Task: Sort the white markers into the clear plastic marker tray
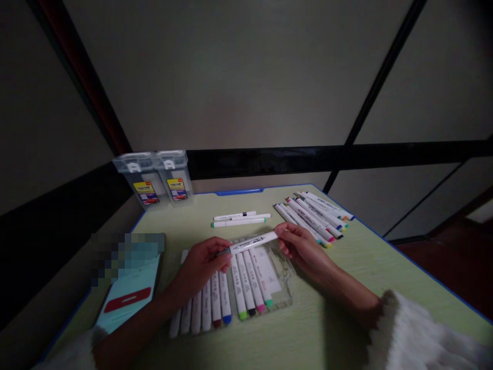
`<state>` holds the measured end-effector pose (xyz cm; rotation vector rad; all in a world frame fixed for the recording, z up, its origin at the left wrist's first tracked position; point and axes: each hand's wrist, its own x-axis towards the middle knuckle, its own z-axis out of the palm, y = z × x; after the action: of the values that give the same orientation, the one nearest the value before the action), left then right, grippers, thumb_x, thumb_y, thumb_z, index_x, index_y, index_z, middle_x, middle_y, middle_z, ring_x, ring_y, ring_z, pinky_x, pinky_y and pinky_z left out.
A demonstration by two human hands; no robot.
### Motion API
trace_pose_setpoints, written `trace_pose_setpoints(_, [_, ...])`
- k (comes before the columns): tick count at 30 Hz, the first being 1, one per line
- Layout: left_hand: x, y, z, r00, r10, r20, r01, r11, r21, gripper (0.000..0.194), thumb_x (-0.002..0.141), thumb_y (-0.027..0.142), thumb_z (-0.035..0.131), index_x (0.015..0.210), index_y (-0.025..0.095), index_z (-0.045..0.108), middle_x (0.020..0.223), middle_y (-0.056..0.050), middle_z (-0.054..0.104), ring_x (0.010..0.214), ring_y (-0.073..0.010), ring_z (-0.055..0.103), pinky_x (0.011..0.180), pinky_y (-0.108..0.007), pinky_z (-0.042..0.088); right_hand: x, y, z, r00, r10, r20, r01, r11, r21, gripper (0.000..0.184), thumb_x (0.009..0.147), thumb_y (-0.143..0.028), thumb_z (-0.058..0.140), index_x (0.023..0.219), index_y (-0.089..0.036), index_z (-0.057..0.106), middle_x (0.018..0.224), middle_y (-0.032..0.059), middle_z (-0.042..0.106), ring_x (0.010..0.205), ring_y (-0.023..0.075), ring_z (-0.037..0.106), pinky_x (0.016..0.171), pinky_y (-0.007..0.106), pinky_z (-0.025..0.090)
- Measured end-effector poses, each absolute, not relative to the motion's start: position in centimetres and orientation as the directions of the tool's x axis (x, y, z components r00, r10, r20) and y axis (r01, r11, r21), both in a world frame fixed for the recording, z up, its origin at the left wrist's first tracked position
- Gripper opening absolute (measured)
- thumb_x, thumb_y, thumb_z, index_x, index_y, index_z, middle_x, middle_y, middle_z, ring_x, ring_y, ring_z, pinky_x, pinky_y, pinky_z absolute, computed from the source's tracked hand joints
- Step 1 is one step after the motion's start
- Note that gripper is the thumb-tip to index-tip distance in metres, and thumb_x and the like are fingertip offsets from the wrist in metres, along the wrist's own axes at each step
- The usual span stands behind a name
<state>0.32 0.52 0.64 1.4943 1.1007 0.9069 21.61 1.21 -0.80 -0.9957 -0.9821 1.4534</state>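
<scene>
Nearest you, a row of white markers with coloured ends (246, 282) lies in a flat clear plastic tray (285, 295). Above it, your left hand (205, 263) and right hand (302, 246) pinch opposite ends of one white marker with black print (250, 243). Beyond lie loose white pens (239, 223), with a white marker pile (310, 218) to their right; farthest left stand two clear lidded boxes (160, 182).

Hard, smooth plastic and soft, fluffy cloth.
The held marker (252, 243) looks like smooth plastic with a slight gloss; the tray (285, 294) is clear, shiny, uneven plastic. The boxes (154, 174) are cloudy see-through plastic with smooth printed labels (146, 193). The tabletop (308, 329) looks smooth with a dull sheen, the wall panels (239, 77) matt, the black strip (269, 162) glossy, the sleeve (419, 334) rough-textured, matt cloth.
</scene>
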Motion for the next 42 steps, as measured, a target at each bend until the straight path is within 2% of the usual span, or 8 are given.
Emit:
trace_pose_setpoints(9, [0.15, 0.40, 0.77, 0.302, 0.953, -0.001, 0.227, -0.071, 0.971, 0.014, 0.065, 0.023, 0.051, 0.076, 0.015, 0.052, 0.048, 0.008, 0.050, 0.046, -0.0080, 0.044, 0.047, -0.020, 0.032, 21.50, 1.15, -0.79, -0.078, 0.995, -0.069, -0.298, -0.090, -0.950, 0.018, 0.068, -0.027, 0.062, 0.063, -0.014, 0.051, 0.045, -0.0053, 0.047, 0.038, 0.0029, 0.037, 0.036, 0.016, 0.024])
trace_pose_setpoints(21, [0.11, 0.35, 0.75, 0.309, 0.951, 0.031, 0.232, -0.106, 0.967, 0.010, 0.069, 0.025, 0.050, 0.074, 0.016, 0.051, 0.048, 0.007, 0.051, 0.047, -0.0098, 0.048, 0.050, -0.022, 0.038, 21.49, 1.21, -0.62, -0.070, 0.994, -0.078, -0.297, -0.096, -0.950, 0.020, 0.066, -0.029, 0.064, 0.061, -0.014, 0.052, 0.045, -0.0048, 0.047, 0.038, 0.0033, 0.037, 0.036, 0.016, 0.025])
trace_pose_setpoints(42, [0.08, 0.41, 0.54, 0.333, 0.942, 0.045, 0.175, -0.108, 0.979, 0.013, 0.069, 0.029, 0.049, 0.071, 0.016, 0.051, 0.049, 0.006, 0.052, 0.046, -0.0094, 0.046, 0.050, -0.022, 0.037, 21.44, 1.04, -0.50, -0.067, 0.995, -0.078, -0.278, -0.093, -0.956, 0.021, 0.065, -0.031, 0.064, 0.060, -0.015, 0.052, 0.043, -0.0050, 0.047, 0.037, 0.0037, 0.036, 0.036, 0.017, 0.024])
